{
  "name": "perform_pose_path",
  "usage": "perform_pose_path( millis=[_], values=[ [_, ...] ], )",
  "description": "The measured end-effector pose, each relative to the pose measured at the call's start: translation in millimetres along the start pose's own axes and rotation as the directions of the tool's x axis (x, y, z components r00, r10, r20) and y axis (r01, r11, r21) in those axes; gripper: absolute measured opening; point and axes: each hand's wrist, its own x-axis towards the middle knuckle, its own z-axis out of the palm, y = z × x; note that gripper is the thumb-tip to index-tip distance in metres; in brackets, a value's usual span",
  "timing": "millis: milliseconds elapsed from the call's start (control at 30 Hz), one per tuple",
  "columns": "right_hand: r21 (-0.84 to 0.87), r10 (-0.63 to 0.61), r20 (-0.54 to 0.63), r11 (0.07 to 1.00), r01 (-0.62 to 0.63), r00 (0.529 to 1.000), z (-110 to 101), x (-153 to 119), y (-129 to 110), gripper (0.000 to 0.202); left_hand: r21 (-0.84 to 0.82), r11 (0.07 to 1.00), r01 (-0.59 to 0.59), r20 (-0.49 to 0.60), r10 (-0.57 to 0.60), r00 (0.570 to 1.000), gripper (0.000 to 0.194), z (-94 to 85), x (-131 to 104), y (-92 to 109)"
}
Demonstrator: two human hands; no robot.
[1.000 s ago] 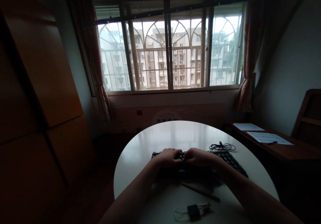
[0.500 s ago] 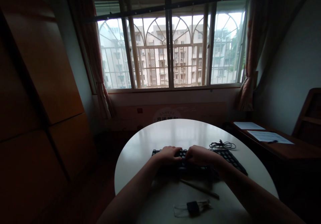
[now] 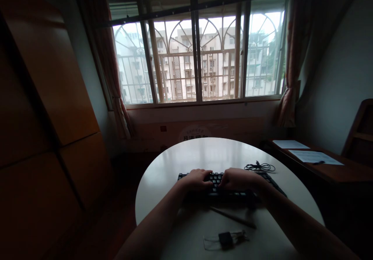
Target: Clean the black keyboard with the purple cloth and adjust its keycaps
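A black keyboard lies across a round white table. My left hand rests over its left part, thumb apart from the other fingers, holding nothing. Over the middle and right keys is my right hand, its fingers curled down; what, if anything, they hold is hidden. Nearer to me lies a thin stick-like tool. Below that is a small black object with wire loops, too dark to make out fully.
A coiled black cable lies behind the keyboard's right end. To the right, a low wooden table bears paper sheets and a pen. Wooden cabinets stand left; a barred window is ahead.
My right hand has moved slightly to the right over the keyboard, showing more keys between the hands. My left hand is nearly unchanged. The view has shifted slightly.
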Motion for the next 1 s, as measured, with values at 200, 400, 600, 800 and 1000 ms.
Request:
perform_pose_path(
  millis=[200, 400, 600, 800, 1000],
  values=[
    [-0.001, 0.017, 0.016, 1.000, -0.017, 1.000, -1.1, 0.3, 5.1, 0.032, -0.002, 1.000, 0.007, 0.001, -0.007, 1.000, 0.068, -1.4, -1.4, 2.4],
    [-0.003, 0.011, 0.018, 1.000, -0.011, 1.000, 2.5, 3.0, 3.9, 0.032, 0.011, 1.000, -0.009, -0.047, 0.010, 0.999, 0.067, -2.4, -3.2, 9.1],
    [0.014, 0.000, 0.060, 1.000, -0.001, 0.998, 1.7, 4.5, 11.6, 0.032, 0.006, 1.000, -0.017, -0.089, 0.018, 0.996, 0.065, -1.7, -2.0, 15.5],
    [-0.076, 0.048, -0.088, 0.996, -0.055, 0.995, 7.7, 9.5, 9.4, 0.032, 0.005, 1.000, -0.010, -0.085, 0.010, 0.996, 0.064, -1.3, -2.0, 16.2],
    [-0.049, 0.017, -0.010, 0.999, -0.018, 1.000, 5.7, 5.9, 7.6, 0.031, 0.004, 1.000, -0.005, -0.076, 0.005, 0.997, 0.065, -0.5, -3.3, 13.9]
  ],
)
